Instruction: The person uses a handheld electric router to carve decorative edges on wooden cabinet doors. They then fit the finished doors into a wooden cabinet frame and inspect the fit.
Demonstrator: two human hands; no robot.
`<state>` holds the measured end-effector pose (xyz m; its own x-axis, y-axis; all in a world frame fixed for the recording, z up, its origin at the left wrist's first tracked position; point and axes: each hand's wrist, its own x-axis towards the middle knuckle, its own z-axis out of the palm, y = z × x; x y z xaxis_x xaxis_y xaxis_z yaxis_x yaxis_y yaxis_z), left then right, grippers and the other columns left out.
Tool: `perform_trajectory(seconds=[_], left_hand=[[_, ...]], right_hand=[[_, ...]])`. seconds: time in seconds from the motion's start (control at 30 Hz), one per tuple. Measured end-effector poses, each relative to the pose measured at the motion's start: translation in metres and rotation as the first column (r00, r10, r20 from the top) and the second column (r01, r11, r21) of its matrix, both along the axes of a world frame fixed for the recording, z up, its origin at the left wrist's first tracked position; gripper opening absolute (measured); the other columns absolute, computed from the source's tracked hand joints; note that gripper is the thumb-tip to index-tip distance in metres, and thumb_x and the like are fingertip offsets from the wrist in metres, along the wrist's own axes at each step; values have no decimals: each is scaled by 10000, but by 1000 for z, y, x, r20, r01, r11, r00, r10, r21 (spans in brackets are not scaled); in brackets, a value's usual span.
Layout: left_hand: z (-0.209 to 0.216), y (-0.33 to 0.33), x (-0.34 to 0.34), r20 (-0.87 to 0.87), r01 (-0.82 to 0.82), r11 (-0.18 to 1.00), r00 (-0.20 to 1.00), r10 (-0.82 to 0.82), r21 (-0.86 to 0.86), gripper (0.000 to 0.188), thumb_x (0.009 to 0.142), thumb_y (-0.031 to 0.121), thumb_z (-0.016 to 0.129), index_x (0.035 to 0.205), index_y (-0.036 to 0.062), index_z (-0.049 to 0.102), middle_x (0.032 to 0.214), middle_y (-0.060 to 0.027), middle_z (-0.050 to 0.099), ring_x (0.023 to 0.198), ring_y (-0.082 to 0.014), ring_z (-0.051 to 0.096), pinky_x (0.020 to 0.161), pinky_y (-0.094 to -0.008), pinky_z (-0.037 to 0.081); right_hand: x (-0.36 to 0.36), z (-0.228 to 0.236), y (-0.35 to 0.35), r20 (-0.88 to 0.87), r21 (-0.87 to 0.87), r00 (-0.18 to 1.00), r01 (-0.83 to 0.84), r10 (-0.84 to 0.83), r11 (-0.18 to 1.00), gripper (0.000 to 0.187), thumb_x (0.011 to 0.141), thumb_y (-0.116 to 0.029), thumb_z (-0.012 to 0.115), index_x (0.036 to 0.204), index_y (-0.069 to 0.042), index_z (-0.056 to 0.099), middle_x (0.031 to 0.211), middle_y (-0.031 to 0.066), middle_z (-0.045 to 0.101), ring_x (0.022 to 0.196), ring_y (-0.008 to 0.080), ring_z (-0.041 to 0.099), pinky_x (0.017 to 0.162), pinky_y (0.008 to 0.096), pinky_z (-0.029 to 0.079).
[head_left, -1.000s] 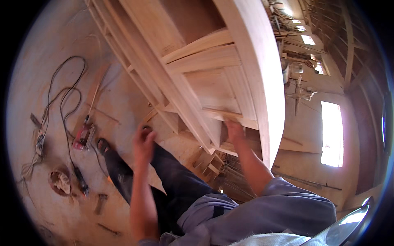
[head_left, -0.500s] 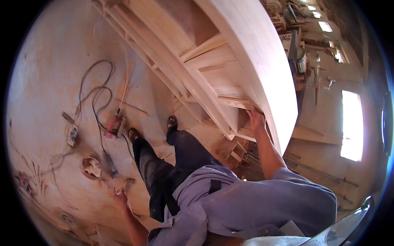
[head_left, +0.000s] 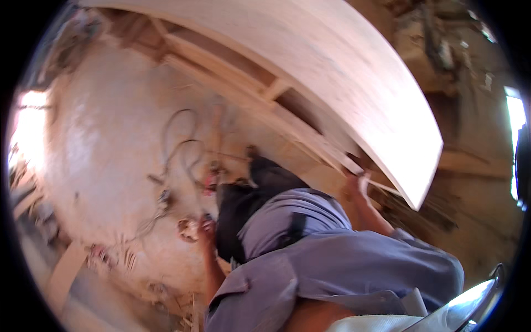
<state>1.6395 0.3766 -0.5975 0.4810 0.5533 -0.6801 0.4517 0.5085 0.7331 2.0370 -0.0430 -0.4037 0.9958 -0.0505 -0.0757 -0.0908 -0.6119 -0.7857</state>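
A large pale wooden cabinet [head_left: 332,72] with open compartments along its side slants across the upper part of the view. At its near right end my right hand [head_left: 358,185] is closed around the end of a wooden frame rail [head_left: 345,160]; blur softens the fingers. My left hand [head_left: 206,229] hangs low at my left side, apart from the cabinet. Its fingers are smeared by motion, and a dark shape overlaps them. Beside it on the floor lies a round container [head_left: 188,229] with pale contents.
Looped dark cable [head_left: 166,138] lies on the dusty floor [head_left: 110,149], near a red tool [head_left: 210,180] by my feet. Wood boards [head_left: 66,271] lie at the lower left. Long strips [head_left: 426,213] lie beyond the cabinet's right end.
My view has swung, so the cabinet shows more of its broad pale top and less of its inside. My right hand has gone from a compartment edge to the rail end.
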Motion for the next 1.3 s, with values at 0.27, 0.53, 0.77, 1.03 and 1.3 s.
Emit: perform_trajectory(seconds=[0.27, 0.53, 0.77, 1.03, 1.3], left_hand=[[114, 11, 67, -432, 361, 787, 892, -134, 501, 565, 872, 248, 743, 1354, -6, 593, 900, -168, 744, 829, -267, 720, 779, -361, 562], [17, 23, -10, -392, 273, 684, 920, 22, 677, 621, 805, 334, 813, 1311, 17, 643, 894, -173, 716, 817, -261, 698, 758, -379, 547], [-26, 82, -32, -460, 9, 964, 880, 119, 267, 702, 775, 381, 806, 1316, -26, 623, 978, -203, 746, 937, -303, 730, 850, -405, 558], [36, 346, 64, -185, -201, 965, 955, 231, 170, 482, 879, 297, 669, 1238, -25, 646, 736, -75, 634, 694, -158, 586, 628, -356, 475], [89, 585, 223, 188, -635, 517, 512, 838, -574, 589, 1026, 499, 523, 1424, 66, 483, 1238, -139, 635, 1146, -287, 608, 959, -440, 492]], right_hand=[[-5, 78, 17, 207, -211, 871, -406, 447, 889, 502, 679, 0, 771, 1177, -18, 711, 1120, 175, 729, 1057, 302, 706, 938, 368, 533], [-6, 80, 140, -62, -74, 882, -470, 467, 879, 273, 717, -207, 818, 853, -5, 696, 573, 48, 565, 515, 143, 500, 499, 339, 400], [5, 50, 298, -12, -105, 784, -618, 621, 779, 263, 680, -162, 855, 787, -20, 660, 559, 49, 562, 509, 157, 535, 512, 344, 443], [25, 51, 616, 41, -44, 677, -734, 735, 678, 329, 754, -158, 841, 719, -100, 519, 673, -19, 537, 660, 85, 489, 553, 289, 394], [-1, 191, 857, 211, 620, 726, -617, 654, 484, 402, 843, -108, 839, 1178, 23, 659, 1019, 29, 695, 946, 95, 599, 856, 277, 502]])
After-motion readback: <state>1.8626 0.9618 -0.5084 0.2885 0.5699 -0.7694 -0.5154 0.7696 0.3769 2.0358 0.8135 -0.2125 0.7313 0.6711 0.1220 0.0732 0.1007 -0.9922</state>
